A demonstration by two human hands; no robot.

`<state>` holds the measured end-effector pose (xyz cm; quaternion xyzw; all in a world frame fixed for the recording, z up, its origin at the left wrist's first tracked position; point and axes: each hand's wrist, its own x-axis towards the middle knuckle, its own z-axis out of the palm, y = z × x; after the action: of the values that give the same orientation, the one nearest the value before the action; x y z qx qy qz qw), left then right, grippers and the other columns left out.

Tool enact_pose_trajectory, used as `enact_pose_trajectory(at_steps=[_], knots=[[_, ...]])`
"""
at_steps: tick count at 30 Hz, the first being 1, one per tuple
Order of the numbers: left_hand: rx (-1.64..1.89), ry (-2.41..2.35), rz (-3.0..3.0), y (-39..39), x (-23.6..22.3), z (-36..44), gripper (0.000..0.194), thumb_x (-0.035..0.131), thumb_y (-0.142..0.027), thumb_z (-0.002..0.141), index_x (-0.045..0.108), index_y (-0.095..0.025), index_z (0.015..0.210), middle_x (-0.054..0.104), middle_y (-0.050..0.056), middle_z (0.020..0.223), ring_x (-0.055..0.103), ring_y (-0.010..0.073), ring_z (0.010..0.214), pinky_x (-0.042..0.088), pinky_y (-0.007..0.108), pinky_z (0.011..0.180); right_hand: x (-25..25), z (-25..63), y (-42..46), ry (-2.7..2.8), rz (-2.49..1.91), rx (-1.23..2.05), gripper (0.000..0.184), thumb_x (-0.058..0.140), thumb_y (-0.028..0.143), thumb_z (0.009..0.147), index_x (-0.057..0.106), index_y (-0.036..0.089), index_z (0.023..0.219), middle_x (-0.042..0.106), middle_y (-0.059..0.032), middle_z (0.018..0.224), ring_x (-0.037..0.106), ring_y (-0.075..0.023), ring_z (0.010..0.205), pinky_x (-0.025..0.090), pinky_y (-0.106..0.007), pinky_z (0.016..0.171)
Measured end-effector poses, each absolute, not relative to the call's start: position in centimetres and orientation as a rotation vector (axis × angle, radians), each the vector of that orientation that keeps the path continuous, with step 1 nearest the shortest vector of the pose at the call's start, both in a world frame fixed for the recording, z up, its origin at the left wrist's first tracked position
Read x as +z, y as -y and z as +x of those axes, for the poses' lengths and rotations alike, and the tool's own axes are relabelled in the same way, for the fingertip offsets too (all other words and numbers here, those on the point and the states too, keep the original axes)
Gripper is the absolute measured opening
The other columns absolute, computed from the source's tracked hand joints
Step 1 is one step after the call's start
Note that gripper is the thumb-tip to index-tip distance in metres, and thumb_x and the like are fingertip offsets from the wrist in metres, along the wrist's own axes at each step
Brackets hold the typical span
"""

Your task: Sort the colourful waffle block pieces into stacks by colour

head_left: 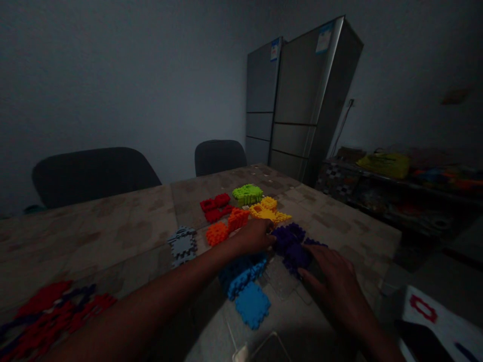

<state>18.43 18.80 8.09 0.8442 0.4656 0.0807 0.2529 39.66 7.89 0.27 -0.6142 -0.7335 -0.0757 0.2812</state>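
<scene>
On the table (124, 231), your right hand (335, 284) lies open, fingers spread, just beside the purple toy blocks (292, 246), and your left hand (256, 236), half curled, sits between those and the orange toy blocks (217, 234), any hold on either unconfirmed.

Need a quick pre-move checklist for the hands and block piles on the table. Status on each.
1. Left hand empty: cannot tell, its fingers cover what lies beneath, beside the purple blocks.
2. Right hand open, holding nothing visible: ok.
3. Blue blocks apart from the purple blocks: cannot tell, the left hand hides the gap.
4. Orange blocks, red blocks, lime blocks and yellow blocks grouped by colour: ok.
5. Pile at lower left sorted: not ok, red and purple pieces are mixed.
</scene>
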Motion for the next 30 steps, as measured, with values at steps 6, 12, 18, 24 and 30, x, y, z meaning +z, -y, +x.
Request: enact_pose_trajectory(at_steps=[6, 12, 18, 24, 30], knots=[[0.174, -1.276, 2.293, -19.4, 7.6, 19.1, 0.021, 0.067, -0.029, 0.098, 0.065, -0.014, 0.114, 0.068, 0.007, 0.115, 0.067, 0.0238, 0.104, 0.057, 0.045, 0.092, 0.8, 39.8, -7.8, 1.907, -1.633, -0.172, 0.039, 0.052, 0.039, 0.091, 0.066, 0.020, 0.121, 0.072, -0.0143, 0.121, 0.066, -0.0335, 0.112, 0.046, -0.053, 0.098], [0.166, -1.288, 2.287, -19.5, 7.1, 19.6, 0.022, 0.067, -0.030, 0.098, 0.065, -0.015, 0.114, 0.068, 0.007, 0.114, 0.068, 0.0234, 0.102, 0.058, 0.045, 0.090, 1.0, 40.7, -7.1, 1.849, -1.673, -0.095, 0.037, 0.040, 0.033, 0.093, 0.068, 0.021, 0.113, 0.076, -0.0124, 0.110, 0.071, -0.0292, 0.100, 0.053, -0.048, 0.088], [0.221, -1.308, 2.295, -19.6, 6.9, 19.3, 0.023, 0.066, -0.030, 0.099, 0.064, -0.015, 0.117, 0.067, 0.008, 0.117, 0.067, 0.0240, 0.105, 0.057, 0.046, 0.092, 0.2, 40.1, -7.0, 1.896, -1.694, -0.217, 0.044, 0.053, 0.041, 0.091, 0.061, 0.016, 0.127, 0.070, -0.0169, 0.123, 0.064, -0.0348, 0.113, 0.049, -0.052, 0.092], [0.201, -1.302, 2.298, -19.4, 7.3, 19.2, 0.023, 0.065, -0.030, 0.099, 0.064, -0.015, 0.117, 0.067, 0.008, 0.117, 0.067, 0.0240, 0.105, 0.057, 0.046, 0.092, 0.2, 38.8, -7.3, 1.957, -1.705, -0.263, 0.041, 0.055, 0.035, 0.092, 0.059, 0.017, 0.129, 0.069, -0.0153, 0.124, 0.062, -0.0335, 0.115, 0.045, -0.050, 0.095], [0.175, -1.287, 2.305, -19.4, 7.1, 20.1, 0.026, 0.067, -0.031, 0.098, 0.064, -0.016, 0.119, 0.067, 0.008, 0.118, 0.067, 0.0244, 0.105, 0.057, 0.046, 0.092, 0.8, 39.8, -7.7, 1.937, -1.716, -0.288, 0.047, 0.060, 0.037, 0.088, 0.058, 0.016, 0.130, 0.070, -0.0149, 0.122, 0.063, -0.0344, 0.109, 0.045, -0.049, 0.090]])
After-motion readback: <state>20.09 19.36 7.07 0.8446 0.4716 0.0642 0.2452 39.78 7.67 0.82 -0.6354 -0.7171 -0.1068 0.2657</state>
